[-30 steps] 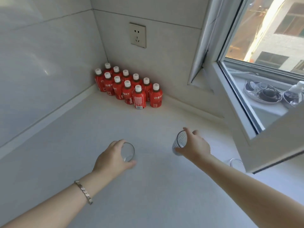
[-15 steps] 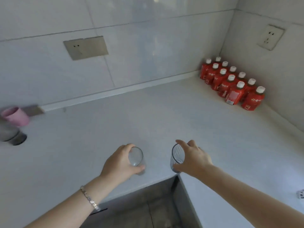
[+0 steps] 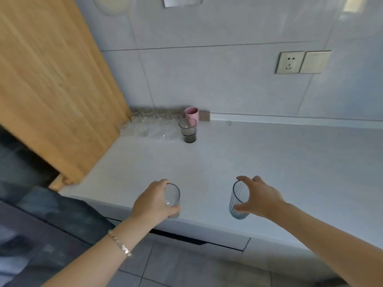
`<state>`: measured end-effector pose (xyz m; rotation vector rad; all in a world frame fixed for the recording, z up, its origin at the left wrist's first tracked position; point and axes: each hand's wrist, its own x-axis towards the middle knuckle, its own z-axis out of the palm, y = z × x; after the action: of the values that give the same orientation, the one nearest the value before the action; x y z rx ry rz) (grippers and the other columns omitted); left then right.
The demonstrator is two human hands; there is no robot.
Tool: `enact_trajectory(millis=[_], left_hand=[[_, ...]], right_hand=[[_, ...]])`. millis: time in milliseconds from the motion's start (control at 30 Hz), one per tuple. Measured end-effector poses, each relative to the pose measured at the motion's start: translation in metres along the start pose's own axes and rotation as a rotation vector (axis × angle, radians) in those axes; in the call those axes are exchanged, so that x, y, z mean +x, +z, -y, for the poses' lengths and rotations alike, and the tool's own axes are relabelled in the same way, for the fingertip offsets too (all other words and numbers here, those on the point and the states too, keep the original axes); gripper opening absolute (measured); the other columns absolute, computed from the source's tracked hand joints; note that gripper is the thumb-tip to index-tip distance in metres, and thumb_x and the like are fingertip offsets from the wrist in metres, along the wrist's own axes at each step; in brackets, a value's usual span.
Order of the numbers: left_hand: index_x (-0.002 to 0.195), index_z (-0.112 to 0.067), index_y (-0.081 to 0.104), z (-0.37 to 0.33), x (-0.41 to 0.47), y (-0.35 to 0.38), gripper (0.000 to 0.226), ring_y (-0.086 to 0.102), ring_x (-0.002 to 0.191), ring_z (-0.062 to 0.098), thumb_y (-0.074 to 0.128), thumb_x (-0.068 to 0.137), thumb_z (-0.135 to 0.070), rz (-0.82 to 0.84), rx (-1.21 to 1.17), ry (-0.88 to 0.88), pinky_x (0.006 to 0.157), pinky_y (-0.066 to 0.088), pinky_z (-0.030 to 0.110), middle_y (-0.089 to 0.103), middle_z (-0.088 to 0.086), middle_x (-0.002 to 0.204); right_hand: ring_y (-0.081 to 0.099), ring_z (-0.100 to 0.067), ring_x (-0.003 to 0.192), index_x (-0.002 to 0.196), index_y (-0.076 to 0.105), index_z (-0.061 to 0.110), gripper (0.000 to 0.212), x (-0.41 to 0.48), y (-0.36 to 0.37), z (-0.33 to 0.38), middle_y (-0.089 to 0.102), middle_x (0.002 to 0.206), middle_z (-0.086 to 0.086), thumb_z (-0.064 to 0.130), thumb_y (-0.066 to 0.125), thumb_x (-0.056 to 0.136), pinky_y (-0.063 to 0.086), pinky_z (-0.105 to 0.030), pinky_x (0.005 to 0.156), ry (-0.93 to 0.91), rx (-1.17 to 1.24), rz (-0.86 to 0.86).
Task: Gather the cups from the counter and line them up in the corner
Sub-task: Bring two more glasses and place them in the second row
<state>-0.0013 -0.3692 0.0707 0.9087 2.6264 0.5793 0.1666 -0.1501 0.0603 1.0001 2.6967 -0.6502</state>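
Note:
My left hand (image 3: 152, 203) grips a clear smooth glass (image 3: 172, 198) above the counter's front edge. My right hand (image 3: 262, 198) grips a ribbed bluish glass (image 3: 238, 201), tilted, at about the same height. In the far corner, against the wall and the wooden panel, stand several clear glasses (image 3: 152, 126) in rows. A dark grey glass (image 3: 188, 130) stands at the right end of that group, with a pink cup (image 3: 191, 114) just behind it.
A wooden panel (image 3: 51, 90) bounds the white counter (image 3: 269, 162) on the left. A wall socket (image 3: 289, 62) and a blank plate sit on the tiled wall at the right. Below the counter edge lies grey tiled floor (image 3: 186, 266).
My view has swung left, away from the red bottles, to the corner with the gathered glasses. Both hands keep their glasses and have travelled along with the turn.

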Motion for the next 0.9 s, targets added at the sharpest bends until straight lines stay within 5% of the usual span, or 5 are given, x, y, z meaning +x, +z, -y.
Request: enact_trajectory(millis=[400,700,900], left_hand=[[0.137,-0.017,0.039,0.179,0.072,-0.106,0.079,0.056,0.112,0.020,0.076,0.069,-0.033,-0.037,0.017,-0.254,0.085,0.047,0.031,0.052,0.003,0.129],[0.126,-0.016,0.051,0.244,0.202,-0.136,0.071,0.056,0.084,0.014,0.082,0.063,-0.030,-0.062,-0.056,-0.277,0.060,0.053,0.023,0.050,0.005,0.116],[0.126,-0.015,0.051,0.275,0.299,-0.151,0.071,0.053,0.112,0.024,0.081,0.064,-0.031,-0.101,-0.059,-0.253,0.086,0.040,0.024,0.047,0.009,0.126]], right_hand=[[0.061,-0.022,0.102,0.139,0.027,0.038,0.087,0.115,0.031,0.185,0.045,0.124,0.001,0.054,0.070,0.065,0.047,-0.027,0.074,-0.132,-0.048,0.036],[0.058,-0.022,0.107,0.141,0.025,0.036,0.090,0.235,0.047,0.259,0.044,0.125,0.001,0.049,0.070,0.064,0.050,-0.031,0.084,-0.195,-0.028,0.076],[0.056,-0.022,0.111,0.142,0.024,0.035,0.088,0.296,0.056,0.307,0.043,0.128,0.001,0.047,0.069,0.067,0.048,-0.030,0.087,-0.187,-0.017,0.080]])
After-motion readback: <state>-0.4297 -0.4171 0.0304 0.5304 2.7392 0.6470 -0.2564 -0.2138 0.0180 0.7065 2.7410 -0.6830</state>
